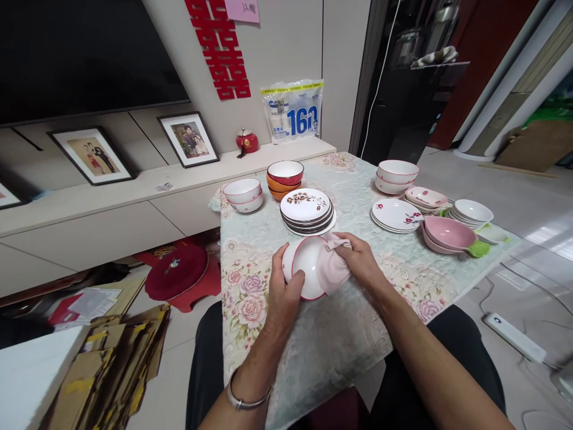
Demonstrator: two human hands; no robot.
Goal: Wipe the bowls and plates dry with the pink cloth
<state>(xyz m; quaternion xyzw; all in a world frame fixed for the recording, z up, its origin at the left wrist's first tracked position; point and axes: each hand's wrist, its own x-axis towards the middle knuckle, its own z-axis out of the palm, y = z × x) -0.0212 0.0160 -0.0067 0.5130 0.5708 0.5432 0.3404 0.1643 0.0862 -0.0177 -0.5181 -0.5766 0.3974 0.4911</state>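
The left hand (282,292) is clamped on the near-left rim of a white ceramic bowl with a thin red edge (307,269), thumb over the lip and fingers behind. The right hand (362,260) is closed on a pale pink cleaning cloth (333,269) and presses it against the right side of the bowl's inside. The bowl is held just above the floral quilted cloth covering the table (268,245), close to the person's lap. It is tipped up on edge so that its opening faces the person and slightly upward; being round, it has no long axis to speak of, and its rim runs roughly left to right between the two hands.

As a judgement, the wiping looks to be partway through: the cloth covers only the right part of the bowl, and the left part of the inside is bare and looks clean. Beyond the hands stand a stack of brown-flowered white plates (307,209), two white red-rimmed bowls (243,194), a red bowl nested on an orange one (285,176), red-flowered plates (396,215), pink dishes (447,234) and small white dishes (472,212). Whether those have been wiped cannot be told.
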